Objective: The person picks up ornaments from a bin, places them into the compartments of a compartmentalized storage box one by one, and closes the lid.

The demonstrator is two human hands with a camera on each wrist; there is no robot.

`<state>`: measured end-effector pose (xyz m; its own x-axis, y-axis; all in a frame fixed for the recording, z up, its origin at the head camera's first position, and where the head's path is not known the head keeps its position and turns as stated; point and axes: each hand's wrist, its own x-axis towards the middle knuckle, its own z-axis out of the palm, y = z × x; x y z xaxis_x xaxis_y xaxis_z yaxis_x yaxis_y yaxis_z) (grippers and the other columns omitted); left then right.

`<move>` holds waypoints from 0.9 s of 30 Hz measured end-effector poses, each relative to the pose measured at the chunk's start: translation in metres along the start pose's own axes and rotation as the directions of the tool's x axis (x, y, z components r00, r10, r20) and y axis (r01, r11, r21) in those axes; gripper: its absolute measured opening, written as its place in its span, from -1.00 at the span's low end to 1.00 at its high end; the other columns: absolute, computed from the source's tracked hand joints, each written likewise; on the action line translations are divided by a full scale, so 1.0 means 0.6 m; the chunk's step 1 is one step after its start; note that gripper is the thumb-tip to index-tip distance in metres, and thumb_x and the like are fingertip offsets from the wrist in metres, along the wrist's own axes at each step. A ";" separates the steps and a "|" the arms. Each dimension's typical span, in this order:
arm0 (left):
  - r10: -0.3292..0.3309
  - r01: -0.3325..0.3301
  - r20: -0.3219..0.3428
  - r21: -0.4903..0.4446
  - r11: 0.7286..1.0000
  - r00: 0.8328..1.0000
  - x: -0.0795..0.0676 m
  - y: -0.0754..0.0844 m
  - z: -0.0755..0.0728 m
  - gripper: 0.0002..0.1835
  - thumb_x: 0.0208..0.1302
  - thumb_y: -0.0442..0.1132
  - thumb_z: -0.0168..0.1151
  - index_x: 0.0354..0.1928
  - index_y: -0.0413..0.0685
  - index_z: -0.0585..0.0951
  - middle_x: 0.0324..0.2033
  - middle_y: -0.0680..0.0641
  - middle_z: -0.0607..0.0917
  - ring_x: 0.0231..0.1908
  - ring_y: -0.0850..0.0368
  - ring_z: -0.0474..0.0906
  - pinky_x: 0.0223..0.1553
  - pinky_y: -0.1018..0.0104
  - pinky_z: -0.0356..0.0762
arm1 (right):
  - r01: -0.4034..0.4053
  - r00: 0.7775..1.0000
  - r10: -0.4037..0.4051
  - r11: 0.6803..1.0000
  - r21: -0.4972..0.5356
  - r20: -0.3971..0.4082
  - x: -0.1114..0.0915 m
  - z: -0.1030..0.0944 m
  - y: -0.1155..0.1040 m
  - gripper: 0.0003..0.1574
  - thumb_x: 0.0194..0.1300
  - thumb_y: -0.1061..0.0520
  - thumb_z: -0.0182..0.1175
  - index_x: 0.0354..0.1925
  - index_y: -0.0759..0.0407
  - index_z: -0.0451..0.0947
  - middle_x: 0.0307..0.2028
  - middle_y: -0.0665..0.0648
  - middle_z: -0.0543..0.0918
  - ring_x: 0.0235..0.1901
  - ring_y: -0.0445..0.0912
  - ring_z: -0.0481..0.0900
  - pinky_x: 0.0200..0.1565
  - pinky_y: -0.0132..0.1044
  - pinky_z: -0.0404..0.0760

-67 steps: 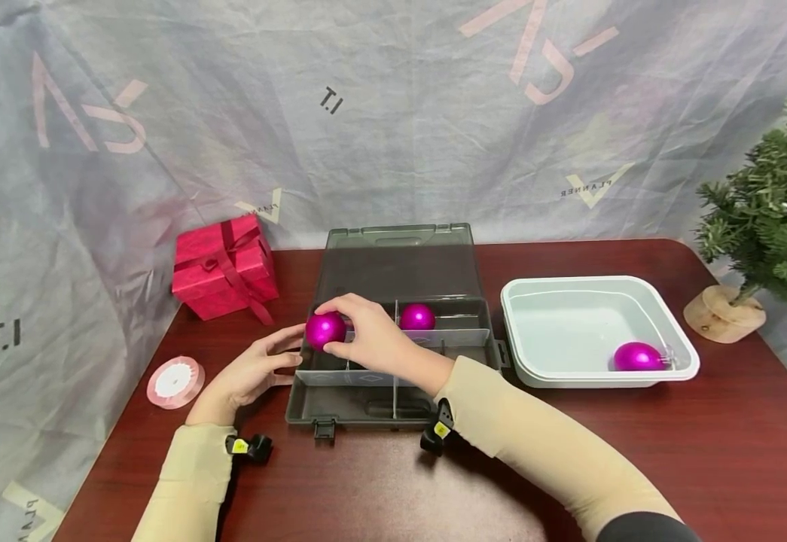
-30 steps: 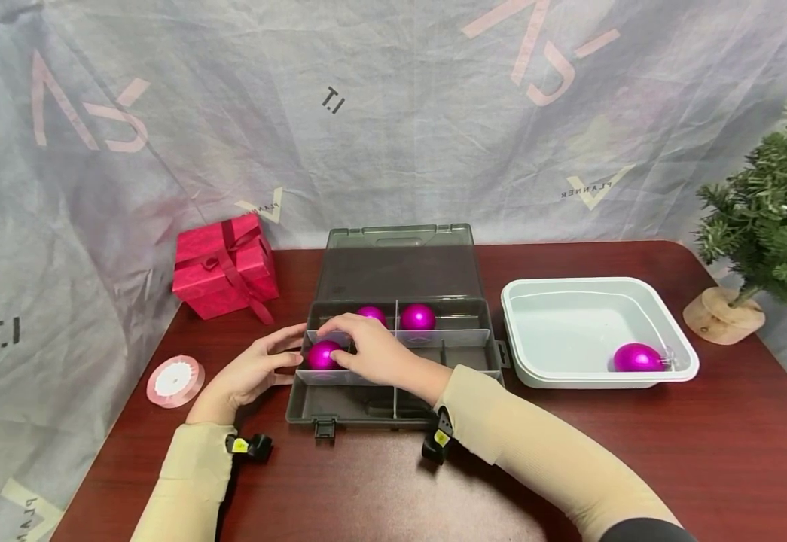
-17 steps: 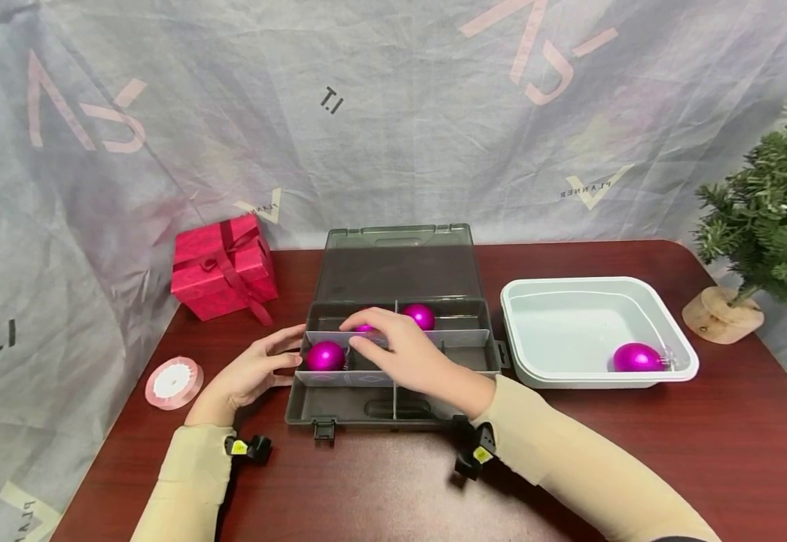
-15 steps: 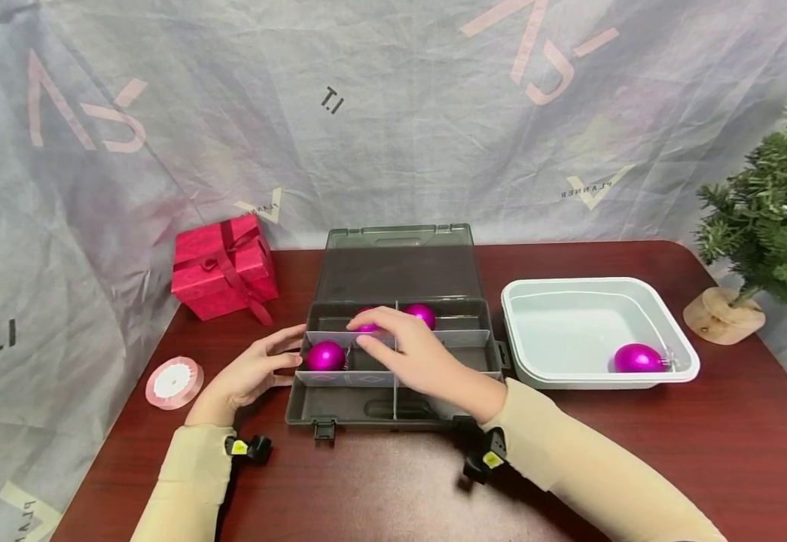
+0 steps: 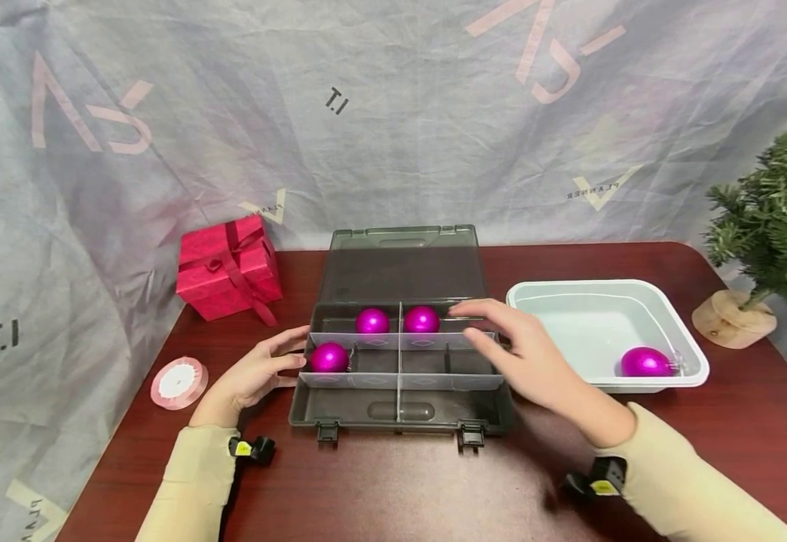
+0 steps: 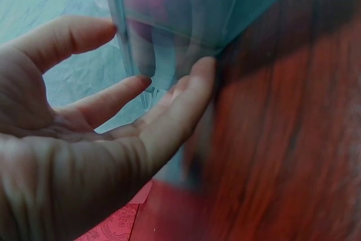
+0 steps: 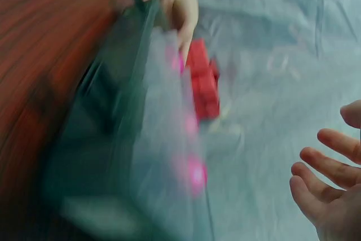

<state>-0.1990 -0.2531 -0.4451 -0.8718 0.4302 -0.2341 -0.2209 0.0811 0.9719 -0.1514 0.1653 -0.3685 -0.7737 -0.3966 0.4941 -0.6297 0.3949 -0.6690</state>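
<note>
A smoky plastic divider box (image 5: 339, 410) lies with its lid raised at the back. Two magenta Christmas baubles (image 5: 373, 321) sit in its back row, either side of the middle divider. A third bauble (image 5: 329, 357) is in the middle row's left compartment, its clear cap toward the right. With spread fingers, my left hand (image 5: 251, 380) touches the box's left side; the left wrist view shows fingertips on the wall (image 6: 169, 32). My right hand (image 5: 522, 354) is above the box's right end, fingers loosely bent, holding nothing. Another bauble (image 5: 647, 362) lies in the white tub (image 5: 583, 290).
A red gift box (image 5: 227, 271) with a ribbon stands at the back left. In front of it lies a pink ribbon spool (image 5: 179, 382). A small artificial tree on a wooden base (image 5: 734, 319) stands at the right table edge, and a grey cloth (image 5: 393, 135) hangs behind.
My right hand set a bauble down in the middle row's left compartment, let go, and moved right toward the white tub. My left hand stays at the box's left side.
</note>
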 end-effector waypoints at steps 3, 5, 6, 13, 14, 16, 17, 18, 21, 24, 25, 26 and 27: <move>0.002 -0.002 0.004 -0.001 1.000 1.000 0.002 0.000 0.002 -0.27 0.42 -0.45 0.09 0.57 -0.28 0.09 0.43 -0.46 0.21 0.18 -0.04 0.42 0.07 -0.11 0.54 | -0.061 0.998 0.059 0.997 -0.054 -0.032 -0.030 -0.039 0.026 -0.61 0.43 0.30 0.22 0.18 0.13 0.62 0.11 0.04 0.69 0.13 -0.25 0.58 0.16 -0.37 0.51; 0.004 -0.004 0.004 -0.002 1.000 1.000 0.003 0.000 0.003 -0.27 0.42 -0.45 0.09 0.57 -0.28 0.09 0.43 -0.46 0.21 0.19 -0.02 0.43 0.06 -0.10 0.54 | -0.104 0.993 0.099 0.991 -0.089 -0.059 -0.048 -0.065 0.043 -0.62 0.44 0.30 0.22 0.18 0.16 0.62 0.10 0.07 0.69 0.12 -0.30 0.57 0.16 -0.46 0.46; 0.005 -0.005 0.005 -0.004 1.000 1.000 0.003 0.001 0.003 -0.27 0.42 -0.45 0.10 0.57 -0.28 0.10 0.43 -0.46 0.21 0.19 -0.01 0.43 0.06 -0.10 0.55 | -0.123 0.991 0.116 0.987 -0.105 -0.073 -0.055 -0.078 0.050 -0.62 0.44 0.30 0.22 0.18 0.18 0.62 0.09 0.09 0.69 0.13 -0.32 0.56 0.16 -0.49 0.44; -0.001 0.001 0.002 -0.005 1.000 1.000 -0.003 0.001 0.003 -0.27 0.44 -0.43 0.10 0.57 -0.29 0.08 0.42 -0.46 0.21 0.09 0.03 0.48 0.02 0.00 0.59 | -0.286 0.956 0.262 0.935 -0.210 -0.133 -0.094 -0.153 0.100 -0.64 0.49 0.18 0.20 0.18 0.24 0.60 0.06 0.25 0.69 -0.01 -0.54 0.49 -0.02 -0.70 0.39; -0.003 0.003 -0.001 -0.003 1.000 1.000 -0.004 0.001 0.002 -0.27 0.44 -0.43 0.09 0.57 -0.29 0.08 0.42 -0.46 0.21 0.07 0.04 0.49 0.01 0.02 0.59 | -0.310 0.949 0.287 0.923 -0.229 -0.132 -0.098 -0.161 0.105 -0.63 0.50 0.15 0.20 0.19 0.25 0.60 0.07 0.27 0.69 -0.02 -0.52 0.51 -0.04 -0.71 0.39; -0.003 0.003 0.000 0.000 1.000 1.000 -0.005 -0.001 0.000 -0.28 0.45 -0.42 0.08 0.57 -0.29 0.07 0.43 -0.46 0.21 0.05 0.07 0.50 0.01 0.03 0.60 | -0.355 0.935 0.335 0.897 -0.263 -0.121 -0.105 -0.175 0.116 -0.60 0.52 0.10 0.18 0.21 0.25 0.58 0.08 0.29 0.67 0.00 -0.37 0.58 -0.05 -0.65 0.46; -0.003 0.003 0.002 0.001 1.000 1.000 -0.005 -0.001 0.000 -0.28 0.46 -0.42 0.07 0.57 -0.29 0.07 0.43 -0.46 0.20 0.04 0.08 0.51 0.02 0.02 0.59 | -0.374 0.927 0.356 0.883 -0.284 -0.115 -0.109 -0.181 0.120 -0.58 0.53 0.08 0.17 0.22 0.26 0.56 0.09 0.31 0.67 0.01 -0.25 0.62 -0.03 -0.54 0.54; -0.002 0.002 0.003 0.003 1.000 1.000 -0.005 -0.002 0.000 -0.28 0.46 -0.42 0.07 0.57 -0.30 0.06 0.43 -0.47 0.20 0.04 0.10 0.51 0.02 0.02 0.59 | -0.390 0.921 0.374 0.868 -0.309 -0.111 -0.112 -0.187 0.124 -0.56 0.53 0.05 0.16 0.24 0.26 0.54 0.10 0.32 0.66 0.03 -0.12 0.64 0.00 -0.40 0.59; 0.004 -0.004 0.012 0.005 1.000 1.000 -0.005 -0.003 0.000 -0.28 0.47 -0.43 0.06 0.57 -0.32 0.04 0.44 -0.47 0.18 0.07 0.12 0.51 0.05 -0.01 0.56 | -0.420 0.905 0.411 0.830 -0.366 -0.106 -0.121 -0.199 0.134 -0.51 0.55 0.03 0.14 0.27 0.30 0.50 0.10 0.40 0.63 0.07 0.26 0.58 0.03 0.10 0.55; 0.009 -0.009 0.018 0.009 1.000 1.000 -0.005 -0.003 0.001 -0.27 0.46 -0.42 0.07 0.57 -0.34 0.03 0.45 -0.48 0.16 0.11 0.11 0.49 0.08 -0.06 0.53 | -0.432 0.896 0.433 0.799 -0.418 -0.098 -0.126 -0.205 0.144 -0.47 0.55 0.01 0.13 0.27 0.35 0.46 0.12 0.48 0.58 0.09 0.39 0.52 0.03 0.31 0.43; 0.011 -0.011 0.021 0.010 1.000 1.000 -0.005 -0.003 0.001 -0.27 0.46 -0.42 0.07 0.57 -0.34 0.03 0.45 -0.48 0.15 0.12 0.09 0.48 0.09 -0.08 0.52 | -0.431 0.895 0.438 0.792 -0.433 -0.091 -0.127 -0.205 0.147 -0.46 0.55 0.01 0.12 0.26 0.38 0.46 0.12 0.50 0.57 0.09 0.41 0.51 0.04 0.32 0.41; 0.014 -0.014 0.022 0.011 1.000 1.000 -0.005 -0.002 0.002 -0.27 0.46 -0.42 0.07 0.57 -0.35 0.03 0.45 -0.49 0.15 0.12 0.07 0.47 0.09 -0.10 0.51 | -0.434 0.891 0.446 0.783 -0.447 -0.084 -0.128 -0.205 0.150 -0.44 0.55 0.00 0.12 0.26 0.40 0.45 0.13 0.52 0.55 0.10 0.42 0.49 0.05 0.32 0.39; 0.016 -0.017 0.026 0.011 1.000 1.000 -0.005 -0.002 0.002 -0.27 0.45 -0.41 0.07 0.56 -0.35 0.03 0.45 -0.49 0.15 0.13 0.06 0.46 0.10 -0.12 0.50 | -0.435 0.887 0.455 0.774 -0.459 -0.074 -0.129 -0.205 0.152 -0.42 0.55 -0.01 0.12 0.26 0.42 0.44 0.14 0.53 0.54 0.12 0.44 0.47 0.07 0.33 0.37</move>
<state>-0.1955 -0.2535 -0.4454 -0.8637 0.4546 -0.2174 -0.2014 0.0841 0.9759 -0.1577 0.3340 -0.3995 -0.9783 -0.1110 0.1752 -0.1831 0.8589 -0.4783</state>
